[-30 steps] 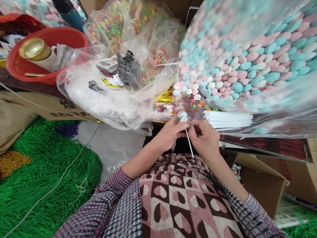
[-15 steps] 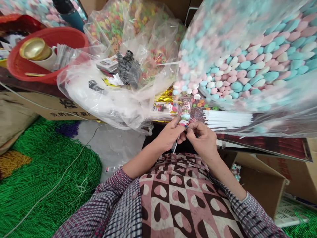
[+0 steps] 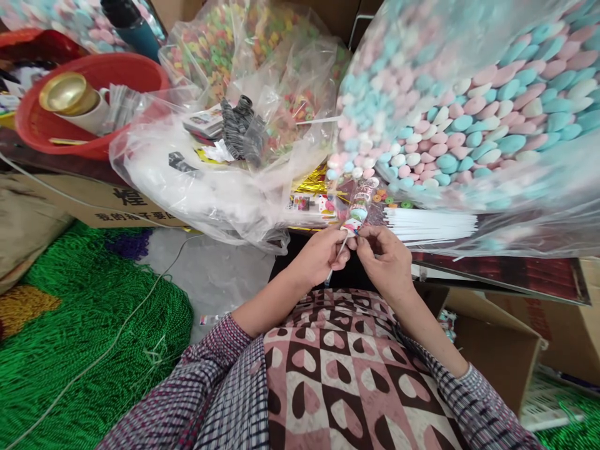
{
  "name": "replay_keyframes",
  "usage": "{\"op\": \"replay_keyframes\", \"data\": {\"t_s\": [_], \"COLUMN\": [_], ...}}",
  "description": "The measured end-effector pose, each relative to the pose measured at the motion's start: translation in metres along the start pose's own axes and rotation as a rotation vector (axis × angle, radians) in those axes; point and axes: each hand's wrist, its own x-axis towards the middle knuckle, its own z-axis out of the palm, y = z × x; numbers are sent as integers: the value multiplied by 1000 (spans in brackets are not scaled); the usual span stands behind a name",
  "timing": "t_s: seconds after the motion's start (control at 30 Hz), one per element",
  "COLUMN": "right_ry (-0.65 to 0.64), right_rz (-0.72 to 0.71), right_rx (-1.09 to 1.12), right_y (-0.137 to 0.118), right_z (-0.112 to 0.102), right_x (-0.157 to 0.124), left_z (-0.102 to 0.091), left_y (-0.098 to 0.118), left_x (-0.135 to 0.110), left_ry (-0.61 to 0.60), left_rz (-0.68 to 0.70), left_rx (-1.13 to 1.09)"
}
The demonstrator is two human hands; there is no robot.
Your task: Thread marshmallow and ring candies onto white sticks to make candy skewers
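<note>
A wrapped candy lollipop (image 3: 360,204) in a clear printed sleeve points away from me over the table's front edge. Its white stick (image 3: 336,256) runs down between the fingers of my left hand (image 3: 323,255), which is closed around it just below the wrapper. My right hand (image 3: 385,256) pinches at the lower end of the wrapper, thumb and forefinger together by a small coloured part there. Beyond the hands are a few loose ring candies (image 3: 390,201) and a bundle of white sticks (image 3: 429,225).
A large clear bag of pink, blue and white candies (image 3: 462,144) fills the right. Behind left stand a bag of ring candies (image 3: 225,56) and a red basin (image 3: 32,128). Green cords (image 3: 117,331) heap at lower left; an open cardboard box (image 3: 497,350) is at lower right.
The lollipop has tipped to the right at its top, and its stick shows more in my left hand. My right hand has shifted slightly right, its fingers still at the wrapper's base.
</note>
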Motion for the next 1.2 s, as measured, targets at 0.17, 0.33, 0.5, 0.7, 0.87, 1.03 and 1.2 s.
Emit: {"op": "replay_keyframes", "data": {"t_s": [0.17,0.33,0.5,0.7,0.87,1.03,1.2], "right_ry": [62,53,39,55,58,67,25], "right_rz": [-138,-184,-183,-197,-288,-209,-144], "right_rx": [-96,-216,-287,-372,-360,-241,-228], "right_y": [2,6,7,7,7,5,7], "right_z": [-1,-1,-1,1,3,-1,-2], "right_x": [3,5,6,9,8,7,5], "left_z": [3,5,8,7,5,7,11], "left_y": [-5,-10,-7,-11,-12,-11,-9], "left_x": [1,1,-1,1,1,0,-2], "left_ry": [52,79,108,104,127,111,172], "left_rz": [75,98,82,104,94,109,99], "left_rx": [57,132,132,160,152,189,307]}}
